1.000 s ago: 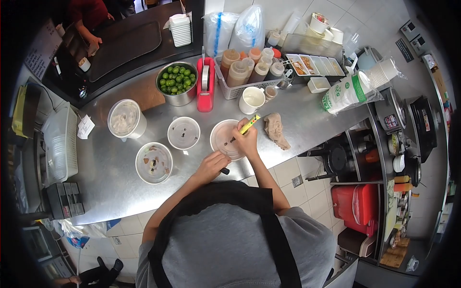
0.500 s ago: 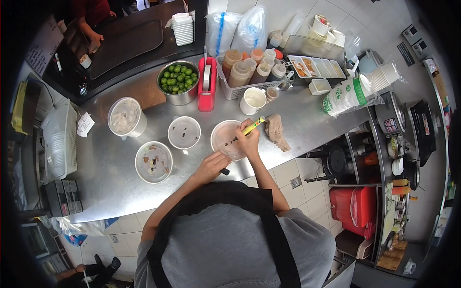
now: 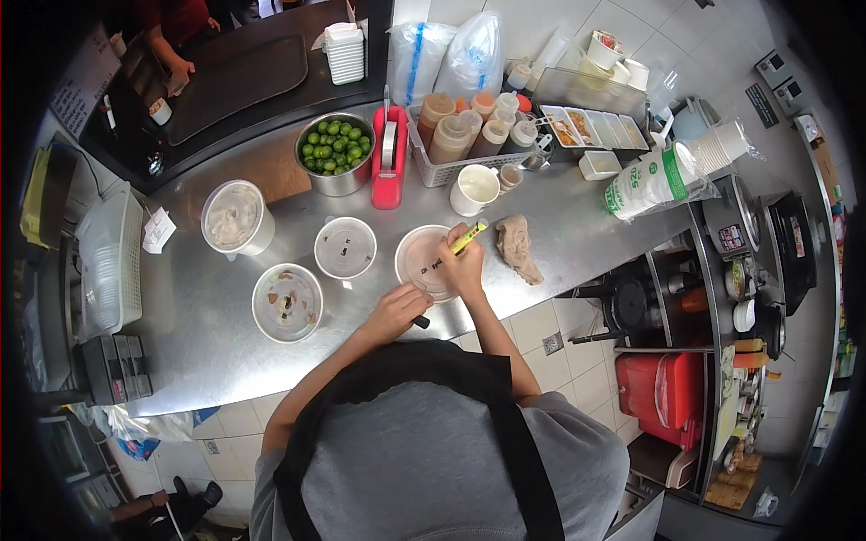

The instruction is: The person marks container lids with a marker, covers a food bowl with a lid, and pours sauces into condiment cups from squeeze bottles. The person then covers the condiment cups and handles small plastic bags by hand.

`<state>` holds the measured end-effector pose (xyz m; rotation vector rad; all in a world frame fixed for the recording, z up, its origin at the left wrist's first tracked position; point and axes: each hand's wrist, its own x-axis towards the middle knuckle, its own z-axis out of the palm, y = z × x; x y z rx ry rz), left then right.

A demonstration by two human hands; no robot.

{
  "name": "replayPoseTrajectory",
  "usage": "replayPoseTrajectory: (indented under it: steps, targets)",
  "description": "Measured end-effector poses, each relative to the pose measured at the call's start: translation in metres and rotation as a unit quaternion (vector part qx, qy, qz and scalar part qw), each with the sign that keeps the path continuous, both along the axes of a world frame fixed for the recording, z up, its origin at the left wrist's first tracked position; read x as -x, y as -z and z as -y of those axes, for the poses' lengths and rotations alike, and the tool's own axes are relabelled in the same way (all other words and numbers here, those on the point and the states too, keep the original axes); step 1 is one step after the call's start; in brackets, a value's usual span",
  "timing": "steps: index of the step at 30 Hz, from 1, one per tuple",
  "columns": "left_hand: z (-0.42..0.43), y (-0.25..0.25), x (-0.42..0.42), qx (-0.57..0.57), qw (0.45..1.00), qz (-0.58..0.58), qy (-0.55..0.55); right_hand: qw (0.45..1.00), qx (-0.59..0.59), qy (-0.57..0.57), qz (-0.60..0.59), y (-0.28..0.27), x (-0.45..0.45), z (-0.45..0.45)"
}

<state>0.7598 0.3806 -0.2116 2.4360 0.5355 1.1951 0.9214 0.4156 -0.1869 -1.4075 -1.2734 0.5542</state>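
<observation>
My right hand [image 3: 464, 272] grips a yellow marker [image 3: 468, 237], its tip down at the clear lid of a round tub [image 3: 415, 250]. Short black handwriting shows on that lid. At the tub's near left edge, my left hand [image 3: 399, 309] is closed, with a black marker cap [image 3: 421, 321] sticking out from under its fingers. Left of this tub sits a smaller lidded tub [image 3: 336, 239] with black marks on top. Another lidded tub [image 3: 287, 317] with marks and food pieces stands nearer me, and a taller lidded tub [image 3: 236, 221] farther left.
Behind stand a steel pot of green limes [image 3: 335, 180], a red tape dispenser [image 3: 388, 185], a basket of sauce bottles [image 3: 442, 169] and a white mug [image 3: 474, 189]. A crumpled brown cloth [image 3: 516, 248] lies to the right. Another person's hand [image 3: 180, 74] is beyond the counter.
The writing on the lid under my right hand has grown by some letters. The marker and right hand have shifted slightly; my left hand stays in place.
</observation>
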Motion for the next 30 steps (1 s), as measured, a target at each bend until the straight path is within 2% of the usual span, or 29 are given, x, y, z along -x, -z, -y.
replayPoseTrajectory:
  steps: [9, 15, 27, 30]
  targets:
    - [0.001, -0.001, 0.001, 0.000, 1.000, -0.005, 0.002, 0.999, 0.012, -0.001, -0.037, 0.011, -0.006, -0.004]
    - [0.000, 0.000, 0.001, -0.002, 1.000, 0.000, 0.000, 0.995, -0.054, 0.009, -0.078, 0.016, -0.013, -0.006]
    - [0.001, -0.003, 0.000, -0.002, 1.000, 0.000, -0.002, 1.000, 0.004, -0.007, 0.005, 0.005, -0.011, -0.002]
    - [0.000, 0.000, 0.000, -0.001, 1.000, 0.001, -0.002, 0.999, -0.006, -0.001, -0.036, 0.006, -0.013, -0.004]
